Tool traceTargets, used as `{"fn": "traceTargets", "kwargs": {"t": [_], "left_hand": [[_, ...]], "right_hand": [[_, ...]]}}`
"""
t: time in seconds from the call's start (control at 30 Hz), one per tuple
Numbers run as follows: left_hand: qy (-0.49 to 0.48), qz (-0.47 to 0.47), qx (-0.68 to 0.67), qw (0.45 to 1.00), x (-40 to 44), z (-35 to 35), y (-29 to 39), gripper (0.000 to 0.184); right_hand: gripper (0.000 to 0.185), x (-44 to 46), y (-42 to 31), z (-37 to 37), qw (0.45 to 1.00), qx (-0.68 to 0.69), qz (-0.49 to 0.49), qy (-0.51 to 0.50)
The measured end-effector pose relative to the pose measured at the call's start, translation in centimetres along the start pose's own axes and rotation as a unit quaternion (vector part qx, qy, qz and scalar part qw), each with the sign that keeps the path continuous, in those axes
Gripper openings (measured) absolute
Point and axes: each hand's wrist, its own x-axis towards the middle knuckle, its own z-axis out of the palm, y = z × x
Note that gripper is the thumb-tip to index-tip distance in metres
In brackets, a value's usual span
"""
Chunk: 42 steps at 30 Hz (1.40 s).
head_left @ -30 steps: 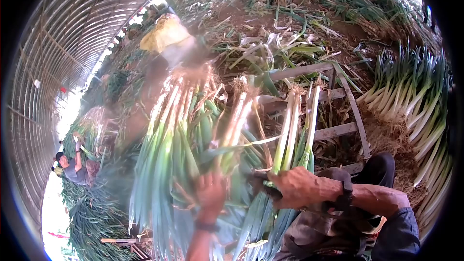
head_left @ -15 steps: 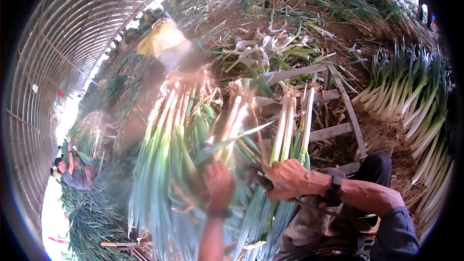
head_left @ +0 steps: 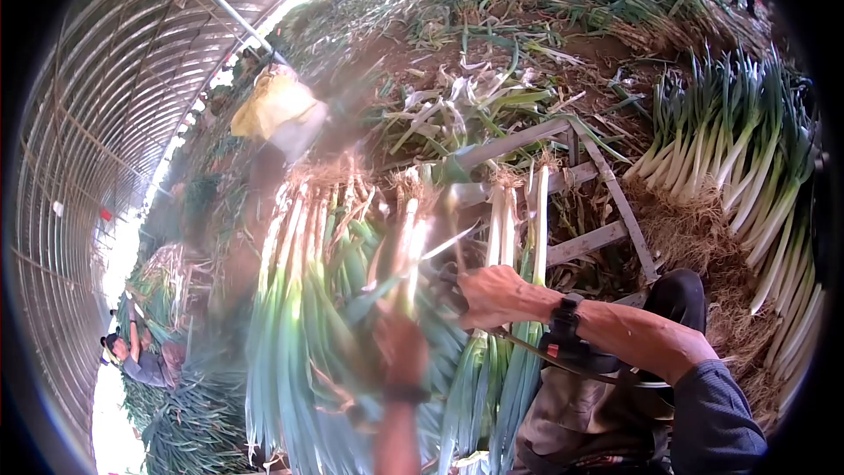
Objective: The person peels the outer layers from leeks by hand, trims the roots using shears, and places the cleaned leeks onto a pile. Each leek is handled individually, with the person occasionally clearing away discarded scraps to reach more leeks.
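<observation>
Long green onions (head_left: 290,299) lie side by side in front of me, roots away from me and leaves toward me. My left hand (head_left: 400,339), blurred, is closed around a small bunch of green onions (head_left: 410,246) in the middle, below its white stalks. Beside it, my right hand (head_left: 497,296), with a black watch on the wrist, is closed on a dark tool (head_left: 453,288), mostly hidden by the fingers. A thin hose (head_left: 571,365) runs under the right wrist. More green onions (head_left: 501,224) lie just beyond the right hand.
A pale slatted frame (head_left: 585,242) stands right of centre. Cleaned green onions (head_left: 756,158) are piled at the right. Stripped leaves (head_left: 475,97) litter the soil ahead. A yellow bag (head_left: 277,105) hangs near a pole (head_left: 220,4). Another person (head_left: 145,356) is at the far left.
My right hand has shifted left, away from the right-hand stalks and closer to the bunch at my left hand. The whole view has tilted slightly. My left hand stays on its bunch.
</observation>
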Motion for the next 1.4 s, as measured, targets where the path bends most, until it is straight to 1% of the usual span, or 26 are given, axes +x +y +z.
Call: {"fn": "traceTargets", "kwargs": {"t": [0.07, 0.13, 0.23, 0.3, 0.37, 0.4, 0.47, 0.5, 0.53, 0.57, 0.63, 0.67, 0.77, 0.8, 0.9, 0.93, 0.97, 1.03, 1.1, 1.13, 1.2, 1.23, 1.3, 1.33, 1.37, 1.4], "left_hand": [[0.012, 0.010, -0.031, 0.999, 0.2, -0.8, 0.1, 0.042], [0.034, 0.019, -0.054, 0.998, 0.3, -1.0, 0.0, 0.044], [0.083, 0.070, -0.106, 0.988, 0.0, -2.1, 0.8, 0.041], [0.094, 0.087, -0.129, 0.983, -0.2, -1.6, 1.6, 0.038], [0.025, 0.038, -0.193, 0.980, 1.4, -0.9, 2.7, 0.035], [-0.011, 0.015, -0.224, 0.974, 2.1, -0.3, 3.1, 0.033], [-0.079, 0.023, -0.314, 0.946, 2.7, 2.9, 2.3, 0.031], [-0.068, 0.020, -0.335, 0.940, 2.5, 3.1, 2.2, 0.030], [-0.057, 0.018, -0.356, 0.932, 2.3, 3.2, 2.1, 0.029], [-0.045, 0.016, -0.377, 0.925, 2.1, 3.3, 2.0, 0.028], [-0.104, -0.062, -0.340, 0.933, 2.4, -0.4, 2.7, 0.029], [-0.119, -0.053, -0.292, 0.948, 2.5, -1.5, 3.0, 0.029], [-0.124, -0.065, -0.288, 0.947, 3.1, -3.2, 3.3, 0.028], [-0.129, -0.085, -0.297, 0.942, 3.5, -3.1, 3.3, 0.031], [-0.070, -0.088, -0.376, 0.920, 4.8, -4.0, 2.2, 0.035], [-0.084, -0.033, -0.306, 0.948, 5.8, -6.3, 1.8, 0.037], [-0.130, -0.062, -0.319, 0.937, 7.2, -8.6, 2.0, 0.033], [-0.097, -0.045, -0.199, 0.974, 10.7, -8.9, 0.7, 0.037], [-0.006, 0.000, -0.065, 0.998, 13.9, -11.0, -0.8, 0.045], [0.094, 0.026, 0.023, 0.995, 15.3, -11.1, -2.2, 0.046], [0.161, -0.008, 0.045, 0.986, 16.6, -11.2, -2.7, 0.036], [0.166, -0.003, 0.028, 0.986, 16.6, -10.9, -2.3, 0.036], [0.172, 0.008, -0.003, 0.985, 15.3, -9.1, -2.0, 0.037], [0.122, 0.015, -0.114, 0.986, 13.4, -7.3, -0.9, 0.029], [0.073, 0.010, -0.224, 0.972, 11.5, -5.6, 0.2, 0.023], [0.009, 0.020, -0.223, 0.974, 9.0, -6.1, 1.9, 0.027]], "right_hand": [[0.039, 0.9, 0.3, -0.5, 0.999, -0.031, 0.019, -0.021], [0.040, 1.9, 1.2, -0.1, 0.998, -0.026, 0.051, -0.019], [0.045, 1.0, 1.9, -1.2, 0.997, 0.005, 0.071, -0.011], [0.050, 0.1, 2.4, -1.9, 0.997, 0.015, 0.080, 0.002], [0.056, -0.5, 3.0, -2.0, 0.995, 0.013, 0.095, 0.023], [0.062, -0.9, 3.1, -2.6, 0.992, 0.013, 0.127, 0.001], [0.061, -2.0, 3.7, -2.2, 0.992, 0.025, 0.120, -0.031], [0.061, -2.7, 4.1, -1.9, 0.991, 0.031, 0.117, -0.048], [0.058, -4.0, 3.7, -2.0, 0.995, 0.012, 0.087, -0.042], [0.058, -5.1, 3.2, -2.0, 0.995, 0.010, 0.068, -0.066], [0.057, -6.8, 2.3, -2.0, 0.993, 0.006, 0.028, -0.114], [0.054, -7.5, 2.0, -1.8, 0.995, 0.020, 0.000, -0.101], [0.048, -9.1, 0.9, -2.2, 0.993, 0.051, -0.058, -0.094], [0.046, -9.1, 0.8, -2.3, 0.993, 0.051, -0.056, -0.087], [0.045, -8.9, 1.0, -2.0, 0.996, 0.029, -0.035, -0.082], [0.044, -8.7, 1.1, -1.8, 0.997, 0.025, -0.032, -0.071], [0.044, -8.4, 1.3, -1.5, 0.998, 0.021, -0.029, -0.061], [0.043, -7.7, 1.9, -1.2, 0.998, 0.034, -0.022, -0.049], [0.043, -6.7, 2.1, -1.3, 0.997, 0.068, -0.014, -0.044], [0.044, -6.0, 1.9, -1.7, 0.998, 0.054, 0.008, -0.040], [0.045, -4.7, 2.3, -2.4, 0.997, 0.061, 0.022, -0.035], [0.045, -3.9, 2.8, -2.5, 0.997, 0.068, 0.030, -0.034], [0.044, -2.0, 3.9, -2.2, 0.998, 0.032, 0.044, -0.007], [0.043, -1.1, 4.4, -2.1, 0.999, 0.022, 0.045, 0.002], [0.043, -0.5, 4.6, -2.4, 0.999, 0.009, 0.044, 0.010], [0.041, -0.4, 4.2, -3.2, 0.999, 0.004, 0.045, -0.003]]}}
